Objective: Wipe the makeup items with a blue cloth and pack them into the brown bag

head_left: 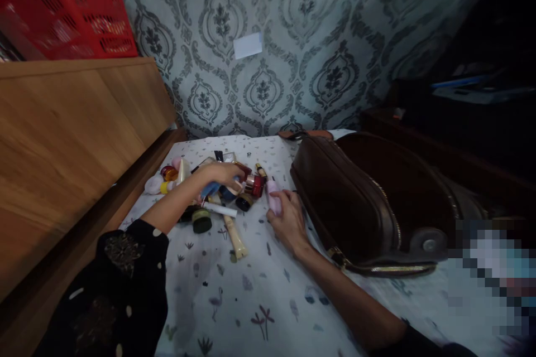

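My right hand [288, 220] is closed round the lower part of a lilac bottle [273, 189], between the cosmetics and the brown bag. My left hand [226, 174] reaches over the heap with its fingers bent down among the items; what its fingertips hold is too hidden to make out. Close to it lie a red jar [254, 185], a dark round jar [244, 202] and a white tube [220, 210]. Nearer me are a green jar [201, 221] and a cream-coloured tube [235, 239]. An amber jar [169, 173] sits at the heap's left end.
A large brown leather bag [335, 195] lies unzipped on the right of the patterned sheet [234, 301]. At the left rises a wooden cabinet [84, 117] with a red basket [75, 11] on top. The patterned wall [268, 5] closes off the back.
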Motion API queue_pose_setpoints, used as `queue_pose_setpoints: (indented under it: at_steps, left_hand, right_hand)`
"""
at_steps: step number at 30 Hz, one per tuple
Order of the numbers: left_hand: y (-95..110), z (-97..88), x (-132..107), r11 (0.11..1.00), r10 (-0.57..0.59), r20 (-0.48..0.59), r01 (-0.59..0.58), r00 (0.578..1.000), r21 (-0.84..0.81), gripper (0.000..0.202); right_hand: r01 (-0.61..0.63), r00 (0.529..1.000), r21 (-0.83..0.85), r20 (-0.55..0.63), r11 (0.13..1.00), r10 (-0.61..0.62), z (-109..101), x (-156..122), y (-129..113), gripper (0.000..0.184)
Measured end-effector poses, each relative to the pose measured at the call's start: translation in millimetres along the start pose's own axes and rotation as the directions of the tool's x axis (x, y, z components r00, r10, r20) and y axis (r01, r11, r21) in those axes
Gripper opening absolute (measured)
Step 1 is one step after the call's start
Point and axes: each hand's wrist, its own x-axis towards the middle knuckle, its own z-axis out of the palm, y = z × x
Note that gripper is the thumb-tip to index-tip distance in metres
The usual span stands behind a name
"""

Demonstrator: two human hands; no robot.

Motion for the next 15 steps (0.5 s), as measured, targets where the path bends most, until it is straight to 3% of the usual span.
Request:
queue_pose_setpoints:
  at_steps: [4, 8, 13, 15]
  left_hand:
    - [-0.5, 15.6, -17.1, 0.998, -0.063, -0.137, 0.063, 0.988, -0.006, 0.028]
    - [24.3, 28.5, -20.6, 0.993, -0.114, -0.312, 0.119, 0.943, 0.000, 0.037]
    - [51.9, 43.3, -8.1, 0.999, -0.051, -0.281, 0.047, 0.958, -0.021, 0.067]
    - [55.1, 47.2, -2.4, 0.998, -0.061, -0.271, 0.050, 0.961, -0.047, 0.068]
  right_hand:
    - [0.000, 1.000, -0.032, 0.003, 1.000, 0.000, 1.5, 0.1, -0.4, 0.041]
    - [0.009, 1.000, -0.067, -0.007, 0.998, -0.009, 3.4, 0.8, 2.4, 0.041]
    - [0.062, 0.998, -0.061, 0.000, 0.996, -0.062, 3.9, 1.2, 6.5, 0.042]
    - [0.063, 0.998, -0.032, 0.000, 0.997, -0.063, 3.6, 1.4, 5.4, 0.043]
